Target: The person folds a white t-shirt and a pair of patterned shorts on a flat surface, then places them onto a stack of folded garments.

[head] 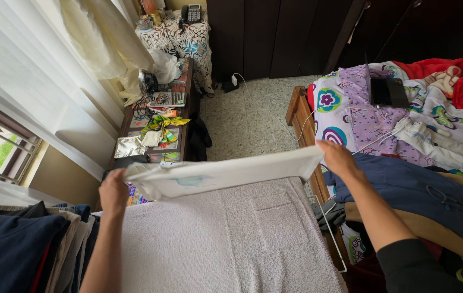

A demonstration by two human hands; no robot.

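Over the towel-covered counter (231,239), left hand (113,192) and right hand (338,157) fingers pinch a white garment (220,174) stretched flat by 2 ends, not yet laid down.

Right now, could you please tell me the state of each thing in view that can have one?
White garment: folded, stretched flat between both hands.
Left hand: gripping its left end.
Right hand: gripping its right end.
Towel-covered board: bare beneath the garment.
Laptop: open, on the bed.
Navy clothes: stacked at left.
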